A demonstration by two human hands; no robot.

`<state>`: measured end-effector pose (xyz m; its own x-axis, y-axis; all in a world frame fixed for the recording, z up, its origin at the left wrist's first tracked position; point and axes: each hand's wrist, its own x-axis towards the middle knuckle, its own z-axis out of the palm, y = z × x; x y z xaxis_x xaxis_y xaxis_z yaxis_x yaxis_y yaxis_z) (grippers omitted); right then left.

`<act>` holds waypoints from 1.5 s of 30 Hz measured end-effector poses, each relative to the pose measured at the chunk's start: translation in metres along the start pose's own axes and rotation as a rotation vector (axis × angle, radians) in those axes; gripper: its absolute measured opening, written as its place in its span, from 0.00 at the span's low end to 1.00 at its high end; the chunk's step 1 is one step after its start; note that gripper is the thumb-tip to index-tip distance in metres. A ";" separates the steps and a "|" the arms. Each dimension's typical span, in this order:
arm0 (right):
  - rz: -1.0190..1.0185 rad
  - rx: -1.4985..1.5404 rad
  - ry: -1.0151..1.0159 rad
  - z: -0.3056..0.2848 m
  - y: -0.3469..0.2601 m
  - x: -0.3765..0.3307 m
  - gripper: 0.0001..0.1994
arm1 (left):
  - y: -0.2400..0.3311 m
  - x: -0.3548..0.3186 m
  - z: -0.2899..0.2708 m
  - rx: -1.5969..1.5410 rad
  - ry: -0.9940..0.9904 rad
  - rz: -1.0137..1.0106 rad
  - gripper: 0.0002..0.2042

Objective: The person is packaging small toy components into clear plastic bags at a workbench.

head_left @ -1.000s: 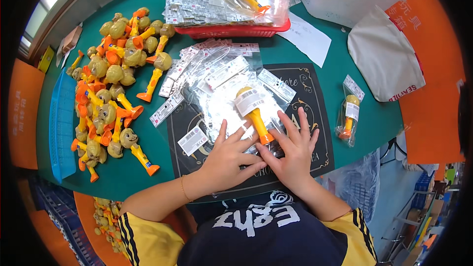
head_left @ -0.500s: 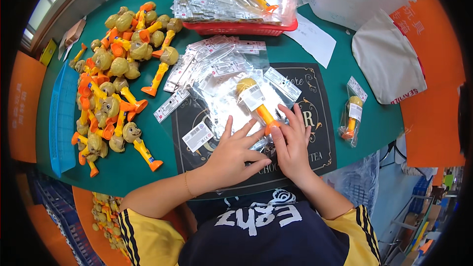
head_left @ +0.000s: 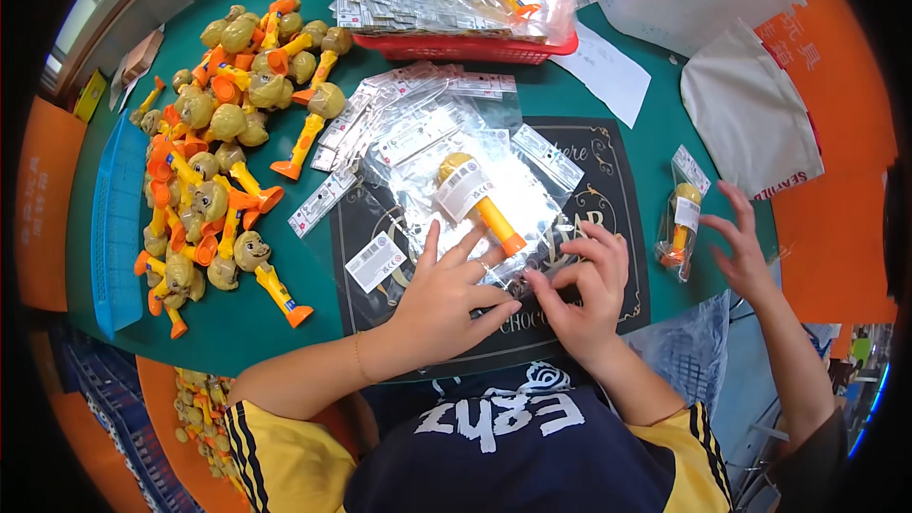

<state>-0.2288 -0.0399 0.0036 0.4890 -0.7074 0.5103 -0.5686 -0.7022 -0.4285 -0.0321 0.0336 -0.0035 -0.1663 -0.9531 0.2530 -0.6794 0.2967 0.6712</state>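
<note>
A yellow figure-topped toy (head_left: 496,225) with a white label lies tilted on a clear plastic bag (head_left: 532,192), over a pile of such bags. My left hand (head_left: 454,291) rests on the bag's lower left part, fingers spread and open. My right hand (head_left: 587,296) is just right of the toy's orange foot end. Its fingers are bent and apart, and the thumb tip is at the bag's lower edge. A loose white label (head_left: 376,263) lies left of my left hand. Whether the toy is inside the bag is hard to tell.
A heap of similar toys (head_left: 228,123) covers the left, beside a blue tray (head_left: 116,228). A red basket (head_left: 465,47) of labelled bags stands at the back. Another person's hand (head_left: 743,242) is near a bagged toy (head_left: 681,228) at right, below a pale cloth bag (head_left: 746,109).
My right hand has drawn off the toy, its fingers now bent. The toy and bag have shifted slightly left. Another person's arm has come in from the right.
</note>
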 end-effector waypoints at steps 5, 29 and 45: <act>-0.139 -0.063 -0.130 0.003 0.007 0.030 0.16 | -0.003 0.000 0.002 0.012 -0.020 0.014 0.06; -0.143 0.042 -0.231 0.016 0.024 0.024 0.10 | 0.010 0.020 -0.048 0.019 0.190 0.247 0.10; -0.023 1.050 -0.536 -0.039 0.025 -0.052 0.15 | -0.025 0.025 -0.024 0.502 -0.176 0.114 0.28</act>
<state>-0.2940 -0.0172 -0.0049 0.8501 -0.4609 0.2548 0.1451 -0.2602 -0.9546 -0.0024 0.0041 0.0030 -0.3466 -0.9251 0.1553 -0.9006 0.3745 0.2205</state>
